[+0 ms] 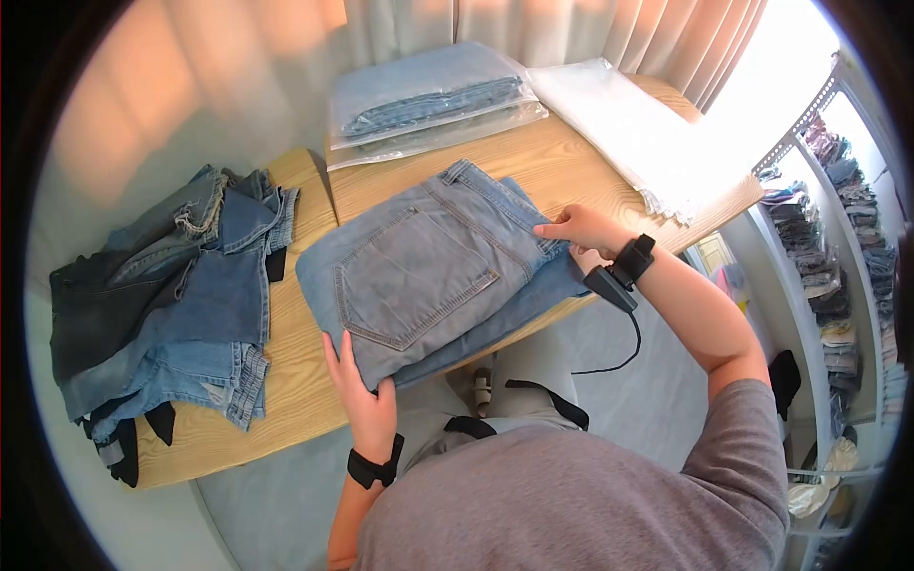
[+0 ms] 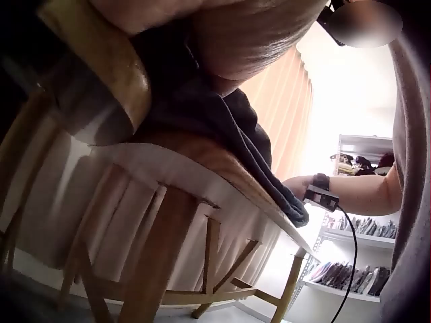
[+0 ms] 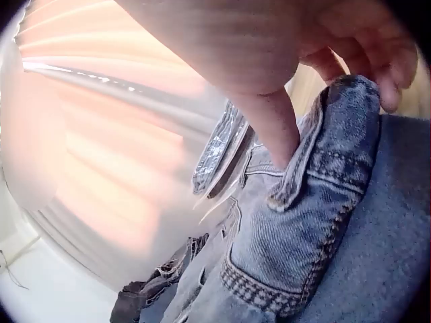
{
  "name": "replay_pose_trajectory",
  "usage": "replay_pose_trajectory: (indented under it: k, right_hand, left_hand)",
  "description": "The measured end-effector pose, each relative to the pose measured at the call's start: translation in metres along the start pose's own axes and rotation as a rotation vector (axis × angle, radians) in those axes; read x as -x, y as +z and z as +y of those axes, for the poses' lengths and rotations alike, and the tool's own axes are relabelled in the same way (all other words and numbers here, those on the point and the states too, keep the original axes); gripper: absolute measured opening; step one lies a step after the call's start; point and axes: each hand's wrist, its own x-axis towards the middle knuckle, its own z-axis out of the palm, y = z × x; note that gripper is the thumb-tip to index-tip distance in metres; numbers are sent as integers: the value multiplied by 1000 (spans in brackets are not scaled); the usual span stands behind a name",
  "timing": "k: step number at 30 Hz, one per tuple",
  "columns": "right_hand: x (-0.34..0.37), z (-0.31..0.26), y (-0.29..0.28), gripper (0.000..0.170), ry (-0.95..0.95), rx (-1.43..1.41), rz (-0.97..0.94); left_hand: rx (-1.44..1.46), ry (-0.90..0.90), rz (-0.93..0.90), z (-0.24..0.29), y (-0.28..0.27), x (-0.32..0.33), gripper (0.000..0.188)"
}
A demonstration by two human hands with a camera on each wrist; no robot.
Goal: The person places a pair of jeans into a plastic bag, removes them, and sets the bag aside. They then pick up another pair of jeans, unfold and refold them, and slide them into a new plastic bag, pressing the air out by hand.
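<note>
A folded pair of grey-blue jeans (image 1: 419, 271) lies on the wooden table, back pocket up, on top of another piece of blue denim (image 1: 509, 319). My right hand (image 1: 583, 231) pinches the jeans at the waistband corner. In the right wrist view, the thumb presses inside the waistband (image 3: 300, 168) near a belt loop, with the fingers on its outer side. At the near left corner of the jeans rests my left hand (image 1: 367, 404), its visible fingers straight along the edge. Dark denim (image 2: 209, 114) hangs below this hand in the left wrist view.
A pile of loose jeans (image 1: 181, 295) lies on the left. Clear bags with folded denim (image 1: 433, 100) are stacked at the back, with white plastic bags (image 1: 624, 128) to their right. Shelves of folded clothes (image 1: 819, 247) stand at the right. A cable (image 1: 619, 362) hangs from the right wrist.
</note>
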Motion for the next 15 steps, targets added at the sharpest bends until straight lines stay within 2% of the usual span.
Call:
replay_pose_trajectory:
  k: [1,5,7,8,9,11,12,14,15]
  right_hand:
    - [-2,-5,-4,53,66,4,-95]
    - [-6,-23,-11,55,209,179,-194]
    - [-6,-30,-8,54,298,-113,-282]
    - [-3,-37,-6,44,234,-192,-268]
    - [0,-47,-7,44,240,-191,-266]
    - [3,-65,-14,34,72,-554,-343]
    - [13,-76,-19,34,80,-557,-341]
    - [35,-102,-34,30,-105,-743,-348]
    - [47,-109,-40,30,-100,-746,-348]
  left_hand:
    - [-2,2,-1,0,0,0,72]
    - [20,-11,-10,-1,0,2,72]
    - [5,0,4,-3,1,1,73]
    - [9,-2,-1,-3,0,1,73]
    - [22,0,16,-2,0,1,73]
    - [35,-2,25,-2,1,2,74]
    - [60,-14,56,-5,2,3,75]
    - [85,-26,83,-6,4,4,76]
    - [106,-39,101,-6,5,4,76]
